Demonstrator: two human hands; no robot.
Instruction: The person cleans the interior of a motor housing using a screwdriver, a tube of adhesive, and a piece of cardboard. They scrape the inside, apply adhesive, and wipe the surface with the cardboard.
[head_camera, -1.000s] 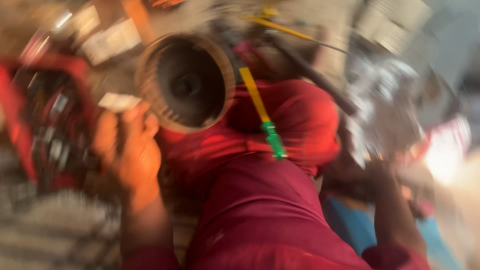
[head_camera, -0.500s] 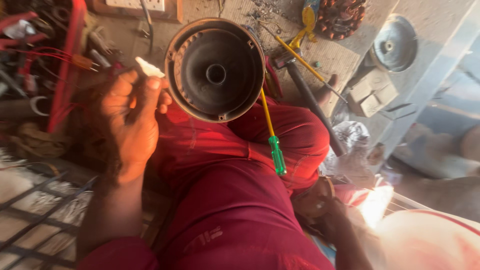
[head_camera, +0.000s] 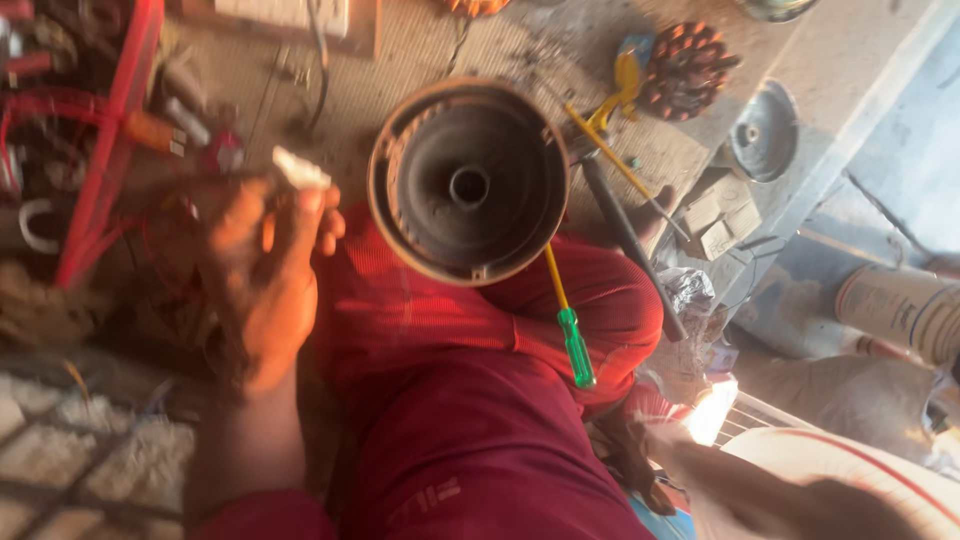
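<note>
L grip (head_camera: 265, 265) pinches white scrap (head_camera: 300, 170) over gritty floor (head_camera: 420, 50).

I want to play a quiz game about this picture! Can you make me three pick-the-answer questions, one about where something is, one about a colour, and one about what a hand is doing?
1. Where does the round motor housing rest?
A. On the person's red-clothed leg
B. Inside the red rack
C. On the grey disc

2. What colour is the screwdriver handle?
A. Blue
B. Green
C. White

3. What is the left hand doing?
A. Lying flat and empty
B. Gripping the screwdriver
C. Pinching a small white piece at its fingertips

Answers: 1 A, the housing sits on the knee of the red trousers. 2 B, the handle is clear green on a yellow shaft. 3 C, the white piece sticks up from the raised fingers.
</note>
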